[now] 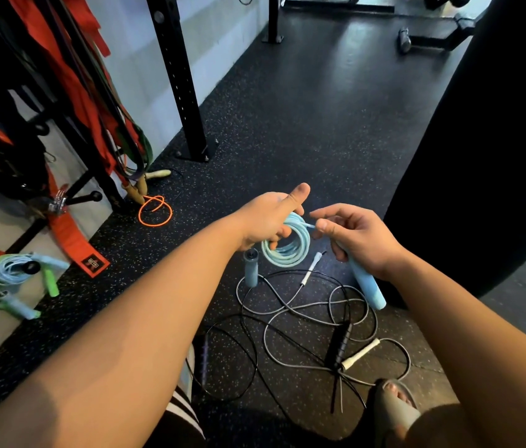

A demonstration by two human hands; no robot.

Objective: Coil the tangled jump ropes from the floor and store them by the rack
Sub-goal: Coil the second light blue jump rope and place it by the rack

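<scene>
While the left grip (268, 219) clasps the pale-blue coil (287, 255), the right grip (358, 237), just right, holds the handle (368, 286), angled near-right, pinching the loose strand (307, 225).

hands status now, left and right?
Left hand: grips the light blue rope coil.
Right hand: grips the blue handle, fingertips pinching the rope end.

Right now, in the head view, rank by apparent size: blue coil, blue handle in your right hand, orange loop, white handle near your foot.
1. blue coil, gripped by the left hand.
2. blue handle, in the right hand.
3. orange loop; it lies farther off, so true size unsure.
4. white handle.
</scene>
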